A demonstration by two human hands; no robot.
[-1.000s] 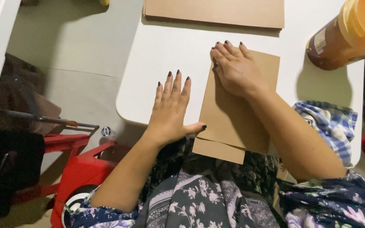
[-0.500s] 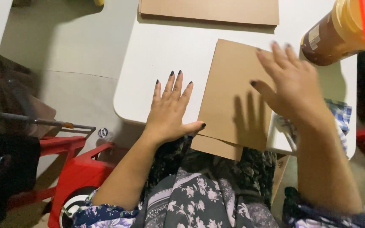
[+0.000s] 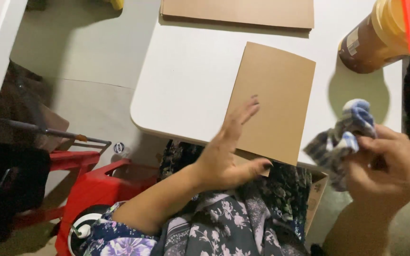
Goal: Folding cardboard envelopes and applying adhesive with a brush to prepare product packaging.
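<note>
A folded brown card sheet (image 3: 276, 99) lies on the white table (image 3: 191, 85), its near edge hanging over the table's front. My left hand (image 3: 228, 149) hovers with fingers spread at the sheet's near left corner, thumb touching the overhanging edge. My right hand (image 3: 387, 163) is raised at the right of the sheet, closed around a bunched blue and white checked cloth (image 3: 342, 137).
A stack of brown card sheets (image 3: 238, 12) lies at the table's far edge. A brown jar with a yellow lid (image 3: 380, 35) stands at the far right. A red plastic stool (image 3: 96, 189) and a dark bag (image 3: 10, 185) are on the floor at left.
My right hand left the sheet, moved right and picked up the checked cloth. My left hand lifted off the table and shifted right onto the sheet's near corner.
</note>
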